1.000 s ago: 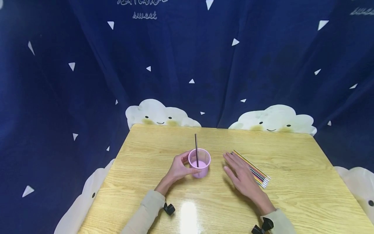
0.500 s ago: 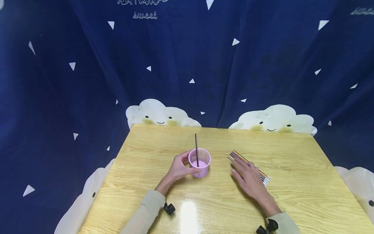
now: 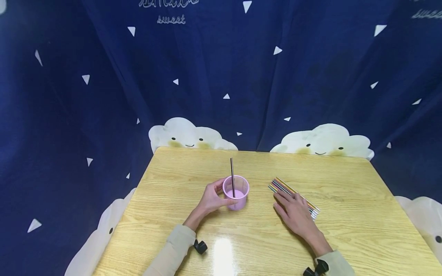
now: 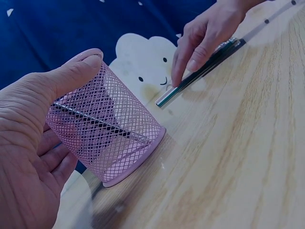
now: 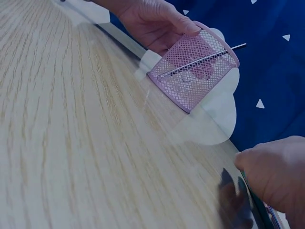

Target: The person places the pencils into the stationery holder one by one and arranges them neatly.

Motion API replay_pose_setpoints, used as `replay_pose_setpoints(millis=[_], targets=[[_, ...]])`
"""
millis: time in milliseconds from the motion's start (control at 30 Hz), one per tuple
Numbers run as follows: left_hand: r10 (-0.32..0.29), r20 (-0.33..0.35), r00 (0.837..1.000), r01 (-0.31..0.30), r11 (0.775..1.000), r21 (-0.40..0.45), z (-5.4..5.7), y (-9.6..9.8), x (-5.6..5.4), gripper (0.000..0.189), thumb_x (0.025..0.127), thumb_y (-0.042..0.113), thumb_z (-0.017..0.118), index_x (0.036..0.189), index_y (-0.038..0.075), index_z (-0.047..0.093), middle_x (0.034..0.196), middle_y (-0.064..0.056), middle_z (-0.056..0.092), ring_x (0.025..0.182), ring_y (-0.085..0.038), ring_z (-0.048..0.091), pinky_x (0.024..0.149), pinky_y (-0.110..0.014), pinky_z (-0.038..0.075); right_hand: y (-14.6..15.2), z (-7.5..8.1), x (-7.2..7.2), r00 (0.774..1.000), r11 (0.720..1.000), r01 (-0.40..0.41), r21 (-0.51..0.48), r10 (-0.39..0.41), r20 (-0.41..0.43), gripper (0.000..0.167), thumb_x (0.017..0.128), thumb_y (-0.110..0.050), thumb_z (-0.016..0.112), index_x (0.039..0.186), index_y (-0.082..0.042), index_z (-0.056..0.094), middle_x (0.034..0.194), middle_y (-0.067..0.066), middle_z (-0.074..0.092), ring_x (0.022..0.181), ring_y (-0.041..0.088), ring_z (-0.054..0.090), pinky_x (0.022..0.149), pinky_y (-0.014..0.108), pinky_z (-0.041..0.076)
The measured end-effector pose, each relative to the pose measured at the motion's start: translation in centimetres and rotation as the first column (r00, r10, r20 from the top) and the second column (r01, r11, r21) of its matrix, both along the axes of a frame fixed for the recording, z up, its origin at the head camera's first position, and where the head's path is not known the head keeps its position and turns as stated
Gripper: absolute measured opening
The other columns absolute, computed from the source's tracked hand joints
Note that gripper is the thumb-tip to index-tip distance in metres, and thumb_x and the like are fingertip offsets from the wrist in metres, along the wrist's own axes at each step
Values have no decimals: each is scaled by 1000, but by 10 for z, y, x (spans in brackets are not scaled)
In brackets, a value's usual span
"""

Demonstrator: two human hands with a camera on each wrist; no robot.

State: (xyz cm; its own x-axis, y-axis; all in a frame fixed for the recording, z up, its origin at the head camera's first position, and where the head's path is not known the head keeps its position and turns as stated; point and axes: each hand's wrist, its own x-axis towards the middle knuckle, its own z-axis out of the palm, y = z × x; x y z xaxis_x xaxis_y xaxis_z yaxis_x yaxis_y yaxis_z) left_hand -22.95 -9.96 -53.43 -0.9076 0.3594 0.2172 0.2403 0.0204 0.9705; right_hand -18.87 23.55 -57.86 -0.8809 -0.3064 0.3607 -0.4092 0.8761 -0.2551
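Left sleeve [image 3: 170, 251] and right sleeve [image 3: 338, 265]: pale beige, plain. Left cam [image 3: 200, 247], right cam [image 3: 322, 265]: small, black, stubby, at cuffs [image 3: 185, 232].

And there's the deep blue curtain [image 3: 207, 57], filling the whole upper part of the head view! Pale script [image 3: 171, 19] runs across the top left of centre, the word "sweet" readable, with more lettering [image 3: 428, 14] at the upper right corner. White triangles [image 3: 33, 225] dot the cloth. Now the clouds: a smiling left cloud [image 3: 183, 129] just left of centre, a smiling right cloud [image 3: 328, 133] right of centre, both yellow-cheeked, two more at the lower left and right edges. Below, a light wood-grain table [image 3: 172, 165] spreads across the bottom, a bright glare [image 3: 222, 258] gleaming at bottom centre.
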Motion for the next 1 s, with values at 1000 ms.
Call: replay_pose_setpoints(millis=[1000], targets=[[3,-23,1000,-3,999,-38,-26,0,-13,81,72,7,94,145,3,59,142,-23,63,131,-35,61,116,-50,46,1,3,-3,983,985,-88,149,110,-149,31,94,-14,73,125,-6,75,113,11,70,96,32,61,75,47,55]])
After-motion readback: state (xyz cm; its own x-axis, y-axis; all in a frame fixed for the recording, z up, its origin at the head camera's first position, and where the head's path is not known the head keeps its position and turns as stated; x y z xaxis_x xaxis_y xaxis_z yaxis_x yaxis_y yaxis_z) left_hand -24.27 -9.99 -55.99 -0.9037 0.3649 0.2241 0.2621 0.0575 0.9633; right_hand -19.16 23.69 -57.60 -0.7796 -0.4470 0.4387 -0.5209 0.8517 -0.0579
